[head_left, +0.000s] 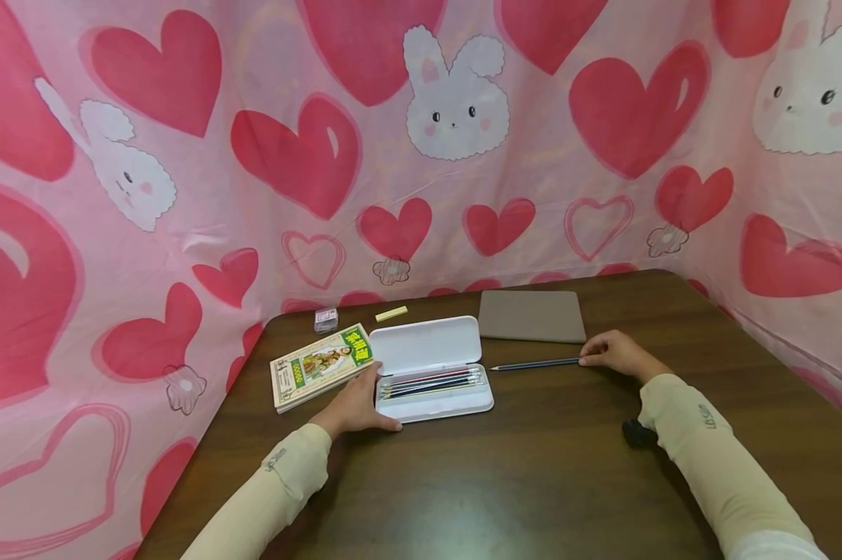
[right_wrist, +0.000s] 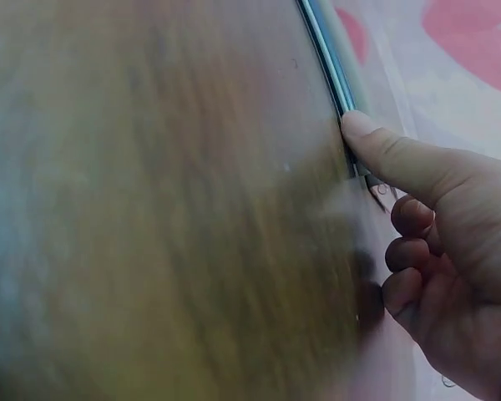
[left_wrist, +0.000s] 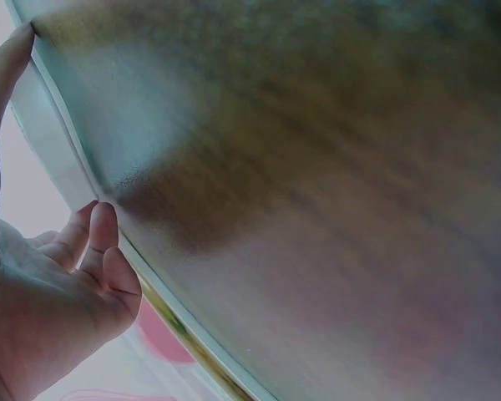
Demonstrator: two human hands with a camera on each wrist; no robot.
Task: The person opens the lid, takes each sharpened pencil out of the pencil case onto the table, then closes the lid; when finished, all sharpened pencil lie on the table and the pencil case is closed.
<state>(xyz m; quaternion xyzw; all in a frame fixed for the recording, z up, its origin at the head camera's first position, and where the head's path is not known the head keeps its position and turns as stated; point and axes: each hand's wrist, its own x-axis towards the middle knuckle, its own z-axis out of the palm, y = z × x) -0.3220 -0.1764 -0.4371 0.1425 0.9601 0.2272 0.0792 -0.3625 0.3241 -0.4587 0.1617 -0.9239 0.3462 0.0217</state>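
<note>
While my left hand (head_left: 356,406) rests against the left end of the open white pencil case (head_left: 431,369), thumb stretched along its near edge and the other fingers loosely curled beside it, my right hand (head_left: 615,354) sits further right on the brown table (head_left: 532,482). Right hand touches the blunt end of a dark pencil (head_left: 535,364) lying flat, tip pointing left toward the case; right wrist view shows index finger (right_wrist: 384,150) laid on it, other fingers curled in, so more a press than a full grip. Case sits mid-table toward the far edge, lid flipped back, several pencils (head_left: 431,383) in its tray. Green-covered book (head_left: 320,366) lies just left of the case, touching or nearly. Grey flat pouch (head_left: 531,316) behind the loose pencil near the far edge. Small eraser-like block (head_left: 326,319) and yellow strip (head_left: 391,313) by the far left corner. Small black object (head_left: 637,433) beside my right forearm.
</note>
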